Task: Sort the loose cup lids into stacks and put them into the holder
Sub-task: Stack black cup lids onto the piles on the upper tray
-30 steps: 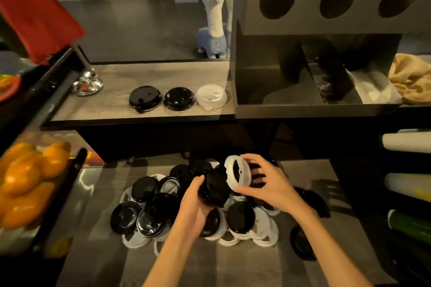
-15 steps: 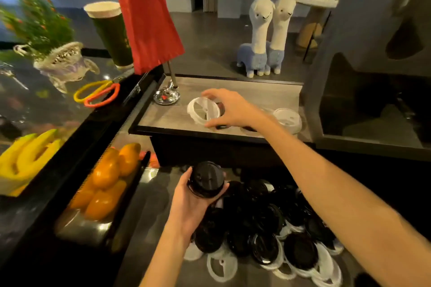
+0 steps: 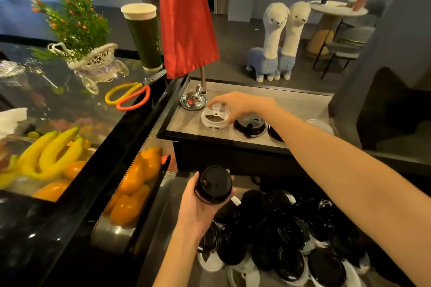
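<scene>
Lids: my right hand (image 3: 242, 106) pinches a clear lid (image 3: 215, 118) just left of the shelf's black lid (image 3: 249, 124); my left hand (image 3: 200, 207) grips a black stack (image 3: 213, 185). Letting go crooked could roll it off the shelf (image 3: 303, 102).

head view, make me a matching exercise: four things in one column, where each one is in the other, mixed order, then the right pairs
Things
1. white lid
2. black lid stack
3. scissors
4. pile of loose lids

Places
A. on the lower counter, under the right forearm
B. held in the left hand
C. on the glass case top, left of the flag base
D. on the raised wooden shelf, under the right hand

Pairs: 1-D, 2-B, 3-C, 4-A
</scene>
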A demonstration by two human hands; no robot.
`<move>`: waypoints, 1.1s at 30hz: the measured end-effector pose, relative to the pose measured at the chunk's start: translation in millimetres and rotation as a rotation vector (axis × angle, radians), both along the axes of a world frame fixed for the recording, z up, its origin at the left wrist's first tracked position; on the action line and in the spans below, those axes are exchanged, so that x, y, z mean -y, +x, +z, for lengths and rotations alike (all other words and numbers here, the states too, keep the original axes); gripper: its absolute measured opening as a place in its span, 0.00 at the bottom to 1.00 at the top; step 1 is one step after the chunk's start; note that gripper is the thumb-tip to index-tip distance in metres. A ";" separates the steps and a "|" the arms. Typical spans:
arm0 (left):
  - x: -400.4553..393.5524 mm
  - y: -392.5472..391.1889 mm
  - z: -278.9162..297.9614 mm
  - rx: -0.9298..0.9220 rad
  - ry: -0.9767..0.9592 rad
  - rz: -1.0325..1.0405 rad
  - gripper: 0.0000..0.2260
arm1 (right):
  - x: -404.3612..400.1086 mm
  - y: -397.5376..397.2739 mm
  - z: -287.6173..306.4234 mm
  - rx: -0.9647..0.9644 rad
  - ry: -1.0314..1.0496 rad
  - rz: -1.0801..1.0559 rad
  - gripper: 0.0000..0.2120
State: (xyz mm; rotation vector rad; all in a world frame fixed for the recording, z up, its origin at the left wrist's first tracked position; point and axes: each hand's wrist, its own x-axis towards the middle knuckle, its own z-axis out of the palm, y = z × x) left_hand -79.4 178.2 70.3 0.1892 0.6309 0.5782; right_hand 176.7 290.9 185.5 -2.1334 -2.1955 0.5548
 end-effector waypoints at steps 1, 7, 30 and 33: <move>-0.3 0.3 1.2 0.001 0.005 -0.007 0.23 | 0.7 -0.1 0.3 -0.003 0.003 -0.004 0.38; 2.1 7.6 15.1 0.051 0.022 -0.035 0.25 | 42.5 -13.3 7.6 -0.048 0.226 -0.102 0.27; 14.2 83.3 89.1 -0.114 0.579 -0.224 0.20 | 217.1 4.4 20.6 -0.360 0.403 -0.141 0.35; 11.8 94.5 88.3 -0.104 0.578 -0.159 0.17 | 206.2 14.4 29.6 -0.303 0.366 -0.080 0.36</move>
